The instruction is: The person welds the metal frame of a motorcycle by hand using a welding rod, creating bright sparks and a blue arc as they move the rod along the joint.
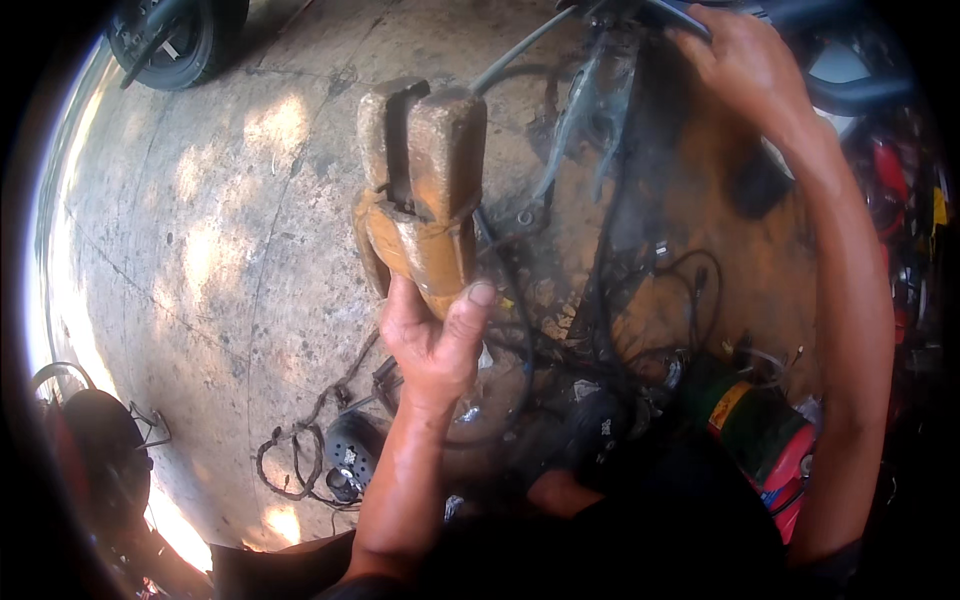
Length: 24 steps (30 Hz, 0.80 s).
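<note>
A rusty, yellow-painted bench vise (430, 200) stands in the middle, its two jaws parted by a narrow dark gap. My left hand (435, 340) is closed on its lower body, thumb up on the right side and most fingers hidden behind it. At the upper right, my right hand (735, 55) is closed on a thin grey rod (680, 15). Another grey length (520, 55) slants from behind the vise toward the top edge. Between the two hands is a worn, blue-grey plier-like tool (575, 120) with two long handles; its upper end is unclear.
A black wheel (185, 50) is at the far left. Dark cables (520, 370) trail over the stained concrete floor (200, 220). Near my body are a perforated dark clog (350, 445) and a green and red machine (760, 425). Dim red items (888, 175) crowd the right edge.
</note>
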Tool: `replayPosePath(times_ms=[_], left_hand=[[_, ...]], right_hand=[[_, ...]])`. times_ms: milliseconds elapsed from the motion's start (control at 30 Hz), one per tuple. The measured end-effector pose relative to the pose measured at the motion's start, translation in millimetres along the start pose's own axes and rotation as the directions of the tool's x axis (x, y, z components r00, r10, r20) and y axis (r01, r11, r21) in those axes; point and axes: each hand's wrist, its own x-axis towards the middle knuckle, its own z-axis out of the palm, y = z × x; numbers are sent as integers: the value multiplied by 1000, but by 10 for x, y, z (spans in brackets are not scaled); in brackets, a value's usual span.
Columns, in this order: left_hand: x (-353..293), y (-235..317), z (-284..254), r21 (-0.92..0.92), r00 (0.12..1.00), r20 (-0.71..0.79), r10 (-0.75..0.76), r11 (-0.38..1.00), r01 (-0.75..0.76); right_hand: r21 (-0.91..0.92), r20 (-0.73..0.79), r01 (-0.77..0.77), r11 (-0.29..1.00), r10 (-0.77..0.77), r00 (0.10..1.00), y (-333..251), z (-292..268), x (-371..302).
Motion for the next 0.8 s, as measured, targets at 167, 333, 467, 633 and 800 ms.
replayPosePath(times_ms=[167,333,467,633,800], left_hand=[[-26,27,20,-110,992,73,-102,988,109],[4,-4,51,-95,994,46,-95,991,99],[24,20,66,-102,996,42,-85,991,89],[37,68,48,-92,990,64,-129,987,134],[32,32,60,-112,994,59,-94,989,101]], right_hand=[[-11,-29,-18,1000,18,999,-32,37,-15],[-93,21,-56,994,58,998,16,73,16],[-106,-34,34,994,-37,999,126,136,4],[-70,48,-44,997,47,998,17,39,34],[-77,7,-37,996,37,999,16,46,21]])
